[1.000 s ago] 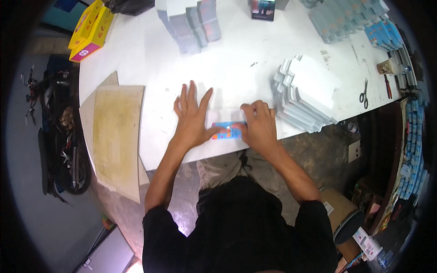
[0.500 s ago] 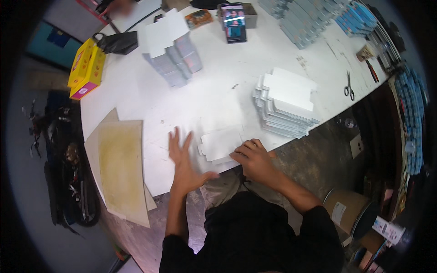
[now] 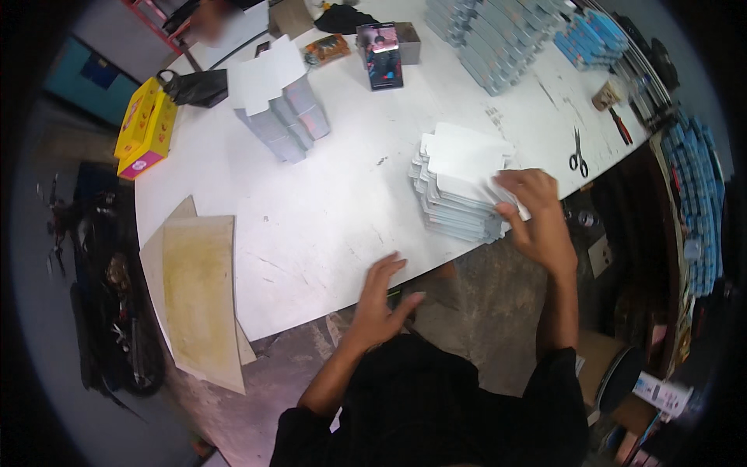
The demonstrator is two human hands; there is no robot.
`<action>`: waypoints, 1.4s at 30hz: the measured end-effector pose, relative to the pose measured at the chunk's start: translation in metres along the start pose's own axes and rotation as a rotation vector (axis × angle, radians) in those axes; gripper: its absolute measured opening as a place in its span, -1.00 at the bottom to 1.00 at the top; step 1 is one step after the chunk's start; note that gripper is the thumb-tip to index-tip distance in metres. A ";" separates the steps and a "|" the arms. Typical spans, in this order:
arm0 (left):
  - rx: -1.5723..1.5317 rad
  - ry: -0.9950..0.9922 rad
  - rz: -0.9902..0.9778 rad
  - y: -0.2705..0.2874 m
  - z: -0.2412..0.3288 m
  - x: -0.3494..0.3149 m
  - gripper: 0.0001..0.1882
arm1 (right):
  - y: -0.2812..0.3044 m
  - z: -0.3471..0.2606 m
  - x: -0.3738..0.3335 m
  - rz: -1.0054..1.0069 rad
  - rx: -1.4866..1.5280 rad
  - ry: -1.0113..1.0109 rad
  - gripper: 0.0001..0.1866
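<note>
I'm keeping the right hand (image 3: 537, 218) at the stack of white card blanks (image 3: 467, 183), while the left hand (image 3: 379, 310) is hanging free.
From my end, the stack is sitting at the near edge of the white table (image 3: 311, 233), and the right hand's fingers are curving over its right side; blur is hiding the contact, so I cannot tell whether they are grasping a blank. The left hand is hovering over the near edge, left of the stack, thumb spread, holding nothing. Scissors (image 3: 577, 156) are lying right of the stack, near that same edge; boards (image 3: 198, 296) are overhanging the left edge.
</note>
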State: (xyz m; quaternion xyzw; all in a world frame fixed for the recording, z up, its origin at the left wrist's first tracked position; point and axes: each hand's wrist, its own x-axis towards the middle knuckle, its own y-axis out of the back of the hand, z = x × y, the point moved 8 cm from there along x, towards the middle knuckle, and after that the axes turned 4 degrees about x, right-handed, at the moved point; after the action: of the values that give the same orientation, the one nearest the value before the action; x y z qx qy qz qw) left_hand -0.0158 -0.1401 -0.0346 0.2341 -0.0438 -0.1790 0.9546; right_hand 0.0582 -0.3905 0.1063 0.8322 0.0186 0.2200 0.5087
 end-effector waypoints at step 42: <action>-0.767 0.343 0.363 0.099 -0.064 -0.003 -0.02 | -0.208 -0.085 -0.025 -0.416 1.351 -0.543 0.01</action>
State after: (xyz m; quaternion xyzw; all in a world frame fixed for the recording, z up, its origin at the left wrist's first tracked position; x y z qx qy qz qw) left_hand 0.0244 -0.0293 -0.0459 -0.1214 0.1439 0.0291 0.9817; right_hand 0.0430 -0.2254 -0.0471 0.9672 0.1798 -0.1525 -0.0943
